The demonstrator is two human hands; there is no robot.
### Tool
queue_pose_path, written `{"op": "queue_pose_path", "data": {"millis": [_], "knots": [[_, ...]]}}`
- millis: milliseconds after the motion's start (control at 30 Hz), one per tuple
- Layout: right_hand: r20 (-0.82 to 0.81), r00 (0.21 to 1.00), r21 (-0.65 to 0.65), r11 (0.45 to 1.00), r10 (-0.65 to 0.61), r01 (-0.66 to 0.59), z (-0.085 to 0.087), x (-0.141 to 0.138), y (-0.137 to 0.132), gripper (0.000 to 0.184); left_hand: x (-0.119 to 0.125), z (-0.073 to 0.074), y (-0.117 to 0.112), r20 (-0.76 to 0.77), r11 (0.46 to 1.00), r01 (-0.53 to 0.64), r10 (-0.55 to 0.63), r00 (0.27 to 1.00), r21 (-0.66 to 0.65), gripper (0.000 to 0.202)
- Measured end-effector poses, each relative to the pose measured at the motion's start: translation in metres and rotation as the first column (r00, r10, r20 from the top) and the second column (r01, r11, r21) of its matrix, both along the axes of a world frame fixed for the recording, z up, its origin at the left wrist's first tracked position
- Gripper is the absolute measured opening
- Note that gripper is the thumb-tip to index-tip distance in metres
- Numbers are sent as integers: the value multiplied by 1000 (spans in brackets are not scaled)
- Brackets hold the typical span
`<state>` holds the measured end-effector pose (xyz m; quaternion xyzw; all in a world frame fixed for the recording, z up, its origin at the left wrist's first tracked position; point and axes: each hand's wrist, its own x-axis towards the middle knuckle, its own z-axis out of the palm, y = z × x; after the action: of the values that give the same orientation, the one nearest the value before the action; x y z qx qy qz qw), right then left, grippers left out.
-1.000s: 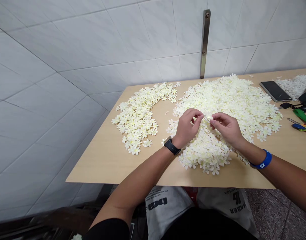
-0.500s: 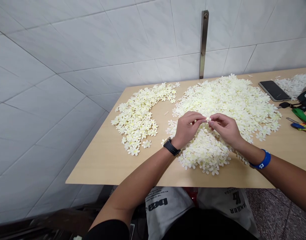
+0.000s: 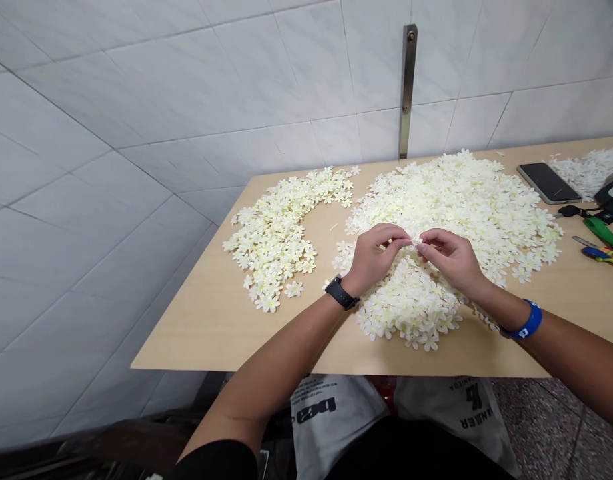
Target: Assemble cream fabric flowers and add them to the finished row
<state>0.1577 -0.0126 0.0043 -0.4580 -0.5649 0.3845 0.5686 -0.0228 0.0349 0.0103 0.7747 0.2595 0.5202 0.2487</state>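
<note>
My left hand (image 3: 376,257) and my right hand (image 3: 449,257) meet over a big heap of white fabric flowers (image 3: 466,207) on a light wooden table (image 3: 211,320). The fingertips of both hands pinch one small white flower piece (image 3: 415,244) between them, just above the heap. A black watch sits on my left wrist and a blue band on my right. A smaller, flatter spread of cream flowers (image 3: 281,233) with yellow centres lies to the left of my hands.
A phone (image 3: 547,182) lies at the back right, next to another white pile (image 3: 589,170). Scissors with green and coloured handles (image 3: 603,243) and a black item lie at the right edge. A tiled wall with a metal bracket (image 3: 407,90) stands behind.
My hands have drawn closer together, fingertips now nearly touching on the small flower piece. The heaps have not moved.
</note>
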Motion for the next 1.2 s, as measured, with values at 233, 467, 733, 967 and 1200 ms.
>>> {"op": "queue_pose_path", "data": {"millis": [233, 467, 733, 967, 1200], "knots": [[8, 1000, -3, 1000, -26, 26, 1, 1, 0, 17, -2, 4, 1, -18, 991, -128, 127, 992, -51, 6], [-1, 1000, -2, 1000, -26, 26, 4, 0, -1, 21, 0, 0, -1, -28, 999, -35, 36, 999, 35, 11], [-3, 1000, -5, 1000, -24, 24, 2, 0, -1, 26, 0, 2, -3, -41, 999, -41, 41, 998, 15, 18], [7, 1000, -5, 1000, -18, 18, 2, 0, -1, 25, 1, -1, -2, -28, 998, -40, 41, 999, 38, 11], [4, 1000, 1, 1000, -27, 27, 1, 1, 0, 24, -1, 1, -1, -62, 999, -45, 46, 997, 30, 14]]}}
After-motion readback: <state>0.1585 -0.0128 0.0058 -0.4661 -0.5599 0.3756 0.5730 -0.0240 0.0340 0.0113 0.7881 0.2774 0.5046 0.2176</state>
